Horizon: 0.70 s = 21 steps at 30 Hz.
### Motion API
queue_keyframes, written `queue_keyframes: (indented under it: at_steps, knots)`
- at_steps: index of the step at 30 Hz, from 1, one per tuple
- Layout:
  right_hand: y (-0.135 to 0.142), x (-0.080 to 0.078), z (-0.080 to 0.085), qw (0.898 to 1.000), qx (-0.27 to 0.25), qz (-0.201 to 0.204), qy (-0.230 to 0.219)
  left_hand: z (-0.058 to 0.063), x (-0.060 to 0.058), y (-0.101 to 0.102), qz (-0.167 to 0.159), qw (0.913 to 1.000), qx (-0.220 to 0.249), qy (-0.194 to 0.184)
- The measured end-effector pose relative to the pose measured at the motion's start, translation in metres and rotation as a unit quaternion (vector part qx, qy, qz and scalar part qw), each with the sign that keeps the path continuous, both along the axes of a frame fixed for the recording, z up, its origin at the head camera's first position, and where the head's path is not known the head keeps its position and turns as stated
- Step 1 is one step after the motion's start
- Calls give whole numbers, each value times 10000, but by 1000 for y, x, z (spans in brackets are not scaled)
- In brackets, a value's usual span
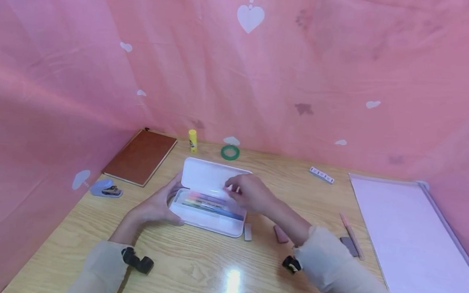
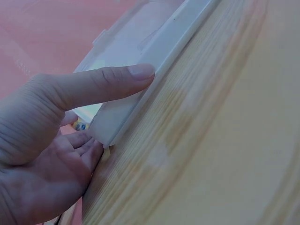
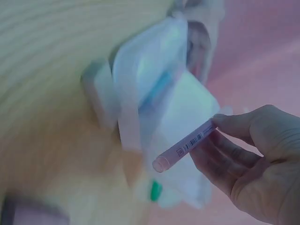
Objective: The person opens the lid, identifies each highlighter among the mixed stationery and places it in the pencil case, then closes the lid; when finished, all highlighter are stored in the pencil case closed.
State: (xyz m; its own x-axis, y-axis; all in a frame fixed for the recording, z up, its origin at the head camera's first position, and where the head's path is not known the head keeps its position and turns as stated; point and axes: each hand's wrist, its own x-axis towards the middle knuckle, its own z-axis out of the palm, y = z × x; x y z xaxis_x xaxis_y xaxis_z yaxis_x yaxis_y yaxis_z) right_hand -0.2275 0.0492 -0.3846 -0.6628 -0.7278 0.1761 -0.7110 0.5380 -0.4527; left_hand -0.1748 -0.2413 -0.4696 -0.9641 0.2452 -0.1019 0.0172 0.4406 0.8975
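Observation:
A white pencil case (image 1: pixel 211 226) stands on the table with its lid (image 1: pixel 202 176) raised at the back. Several coloured pens (image 1: pixel 210 206) lie inside it. My left hand (image 1: pixel 158 207) holds the case by its left end. In the left wrist view, the thumb (image 2: pixel 117 82) presses along the front wall while the other fingers bend around the end. Over the right part of the case is my right hand (image 1: pixel 251 192). It pinches a pink marker (image 3: pixel 185 146) between thumb and fingers, which shows clearly in the right wrist view, slanted above the blurred case.
Beside the case lie a white block (image 1: pixel 248 232) and a pink block (image 1: pixel 281 234). Leftward are a brown notebook (image 1: pixel 141 157) and a stapler (image 1: pixel 106 188). A glue stick (image 1: pixel 193 140) and green tape roll (image 1: pixel 230 152) stand behind. A white board (image 1: pixel 414 241) and pink pen (image 1: pixel 351 235) lie right.

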Motion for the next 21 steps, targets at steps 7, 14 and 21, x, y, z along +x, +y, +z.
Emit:
queue_keyframes:
  at_steps: [7, 14, 21]
  knots:
    - [-27, 6, -21, 9989, 390, 229, -78, -1, -1, 0, -11, 10000, -12, -45]
    - [-32, 5, -31, 9991, 333, 234, -89, 5, 2, 1, 20, 9999, -62, -103]
    - [-35, 7, -39, 9989, 371, 131, -250, -3, -1, -2, -38, 10000, 14, 15]
